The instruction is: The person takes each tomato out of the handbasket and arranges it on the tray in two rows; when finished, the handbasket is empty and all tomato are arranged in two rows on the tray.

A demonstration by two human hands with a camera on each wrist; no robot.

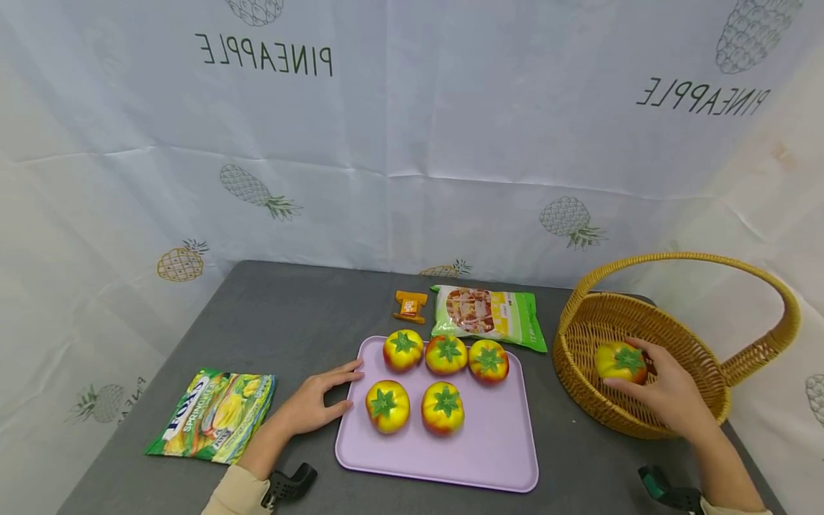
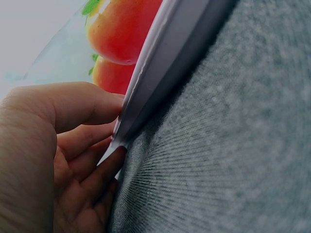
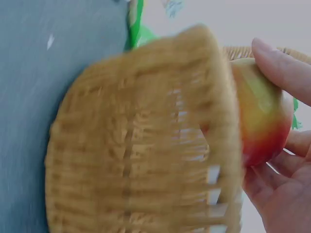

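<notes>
In the head view, my right hand (image 1: 671, 392) grips a yellow-red persimmon (image 1: 619, 362) with a green leafy top. It is over the opening of a wicker basket (image 1: 582, 404). From the right wrist view, thumb and fingers hold the persimmon (image 3: 265, 119) beside the basket's woven wall (image 3: 136, 145). My left hand (image 1: 315, 404) touches the left edge of a lilac tray (image 1: 479, 458), fingers spread. Close up, the left thumb and fingertips rest against the tray's rim (image 2: 150, 63). Several similar persimmons (image 1: 442, 408) sit on the tray, three along its back edge.
A green and yellow Foxs packet (image 1: 219, 416) lies left of my left arm. Behind the tray are a small orange wrapped snack (image 1: 410, 307) and a green-white food bag (image 1: 486, 315). The basket's tall handle (image 1: 682, 257) arches above it. A white pineapple-print cloth (image 1: 412, 129) hangs behind the grey table.
</notes>
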